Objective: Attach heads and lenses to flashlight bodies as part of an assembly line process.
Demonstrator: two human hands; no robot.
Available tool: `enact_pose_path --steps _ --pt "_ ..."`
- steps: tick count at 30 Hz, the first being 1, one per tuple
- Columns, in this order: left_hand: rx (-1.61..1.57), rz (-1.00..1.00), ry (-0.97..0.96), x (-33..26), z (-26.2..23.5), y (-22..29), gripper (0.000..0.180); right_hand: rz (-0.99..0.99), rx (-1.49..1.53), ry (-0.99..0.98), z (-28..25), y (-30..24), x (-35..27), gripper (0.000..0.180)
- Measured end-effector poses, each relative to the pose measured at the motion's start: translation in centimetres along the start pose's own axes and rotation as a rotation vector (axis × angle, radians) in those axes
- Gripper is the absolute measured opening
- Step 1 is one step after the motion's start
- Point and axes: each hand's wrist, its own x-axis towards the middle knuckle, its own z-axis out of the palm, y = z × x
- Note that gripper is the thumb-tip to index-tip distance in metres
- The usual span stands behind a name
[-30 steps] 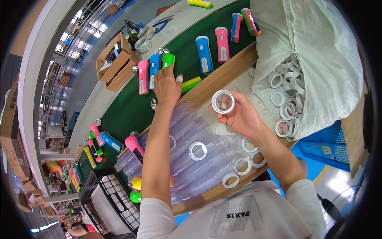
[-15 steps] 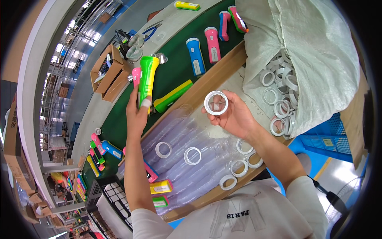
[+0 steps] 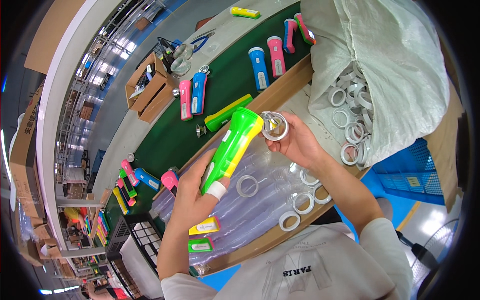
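Fingers grip torch — over green belt.

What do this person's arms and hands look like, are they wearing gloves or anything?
No gloves: both hands are bare. The left hand has a white tape wrap around the thumb. The right hand wears nothing. Both forearms are uncovered, and short white sleeves show near the shoulders.

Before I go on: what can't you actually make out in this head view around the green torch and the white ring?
- Green torch: its tail end is hidden inside the left hand.
- White ring in the right hand: the small shiny part behind it is too small to identify.
- White sack: its folds hide most of the rings inside.
- Cardboard box: contents too small to tell.
- Black crate: warped near the rim, inside unclear.
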Motion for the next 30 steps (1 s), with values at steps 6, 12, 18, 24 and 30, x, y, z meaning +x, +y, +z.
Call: enact_pose_path --steps 6,12,18,24,30 --pt "0.457 0.333 0.014 -0.1 0.2 2.1 0.062 -0.017 0.051 -0.041 -1.0 -0.1 0.1 0.039" --pt "0.556 0.286 -0.025 -1.4 1.7 1.4 0.062 -0.044 0.048 0.049 -0.6 -0.3 0.0 0.05" --pt "0.363 0.204 -0.047 -1.0 1.1 -0.3 0.058 -0.048 0.063 -0.07 -0.7 -0.6 -0.3 0.051" --pt "0.471 0.148 0.007 -1.3 1.3 0.2 0.057 -0.038 -0.228 0.038 -0.5 -0.1 -0.3 0.052" --pt "0.847 0.438 0.119 -1.1 2.9 -0.4 0.064 -0.049 -0.164 -0.013 0.7 0.5 -1.1 0.053"
